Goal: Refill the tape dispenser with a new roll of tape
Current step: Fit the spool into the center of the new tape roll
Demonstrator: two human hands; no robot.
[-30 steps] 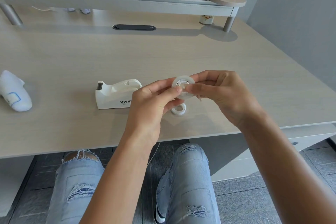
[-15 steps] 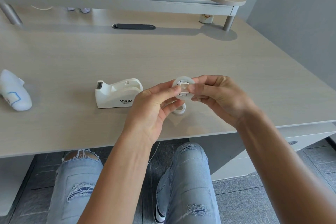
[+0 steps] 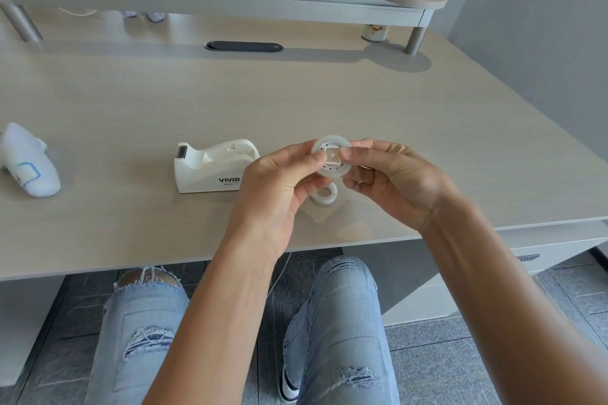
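Note:
A roll of clear tape (image 3: 330, 171) with a white plastic hub in its middle is held upright above the desk, its flat face toward me. My left hand (image 3: 279, 187) pinches its left rim, and my right hand (image 3: 391, 177) pinches its right side, thumb on the hub. The white tape dispenser (image 3: 210, 166) stands on the desk just left of my left hand, its cradle empty and its cutter at the left end. A small white ring (image 3: 325, 196), like an empty core, lies on the desk under the roll, partly hidden by my fingers.
A white mouse-like object (image 3: 28, 164) lies at the desk's far left. A raised shelf (image 3: 230, 0) runs along the back, with a small jar (image 3: 375, 32) under its right end. A dark cable slot (image 3: 243, 46) sits mid-back. The desk's front edge (image 3: 164, 266) is above my knees.
Both hands have lowered the roll slightly and turned it a little between the fingers. The dispenser and the ring on the desk have not moved.

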